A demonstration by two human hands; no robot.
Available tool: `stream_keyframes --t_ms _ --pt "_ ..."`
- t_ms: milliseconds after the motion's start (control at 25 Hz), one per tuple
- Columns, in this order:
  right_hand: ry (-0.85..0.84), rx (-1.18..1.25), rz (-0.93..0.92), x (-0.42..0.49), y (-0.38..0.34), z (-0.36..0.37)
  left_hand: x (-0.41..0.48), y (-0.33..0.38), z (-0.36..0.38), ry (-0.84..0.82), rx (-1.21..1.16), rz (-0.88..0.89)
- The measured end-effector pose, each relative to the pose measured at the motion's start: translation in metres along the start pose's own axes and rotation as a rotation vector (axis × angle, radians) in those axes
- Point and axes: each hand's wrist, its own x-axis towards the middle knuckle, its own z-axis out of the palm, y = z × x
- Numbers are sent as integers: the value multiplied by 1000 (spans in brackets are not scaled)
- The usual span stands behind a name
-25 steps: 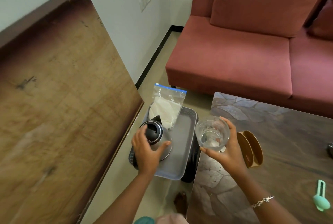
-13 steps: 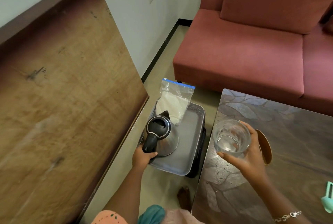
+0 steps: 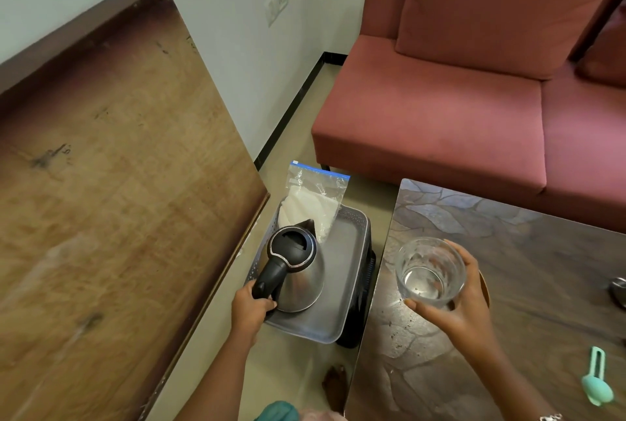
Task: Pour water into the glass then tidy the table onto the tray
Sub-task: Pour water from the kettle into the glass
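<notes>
Head view: one glass (image 3: 430,271) with a little water is held in the right hand (image 3: 457,314) over the left corner of the table (image 3: 508,234).
One kettle (image 3: 299,273) is gripped by its black handle in the left hand (image 3: 250,312) on the one grey tray (image 3: 342,288) beside the table. One clear bag (image 3: 315,197) of white material is leaned at the tray's far end. One green tool (image 3: 598,383) is seen on the table.

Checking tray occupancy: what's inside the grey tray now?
The kettle sits in the tray, left hand gripping its handle; a zip bag with white contents leans at its far end. Tray floor under the kettle is hidden.
</notes>
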Motion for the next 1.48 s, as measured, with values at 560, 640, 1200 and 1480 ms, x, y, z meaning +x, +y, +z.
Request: stream_keyframes --t_ms 560,640,1200,1480 --pt "-23 27 -38 -29 2 -93 -124 131 7 171 62 543" --pt "-21 14 -63 -36 5 -108 -148 155 12 176 54 599" --pt "19 16 -125 -68 25 -174 -263 256 61 209 255 1129" --pt "18 -24 -134 -80 27 -183 -305 268 75 127 365 1443"
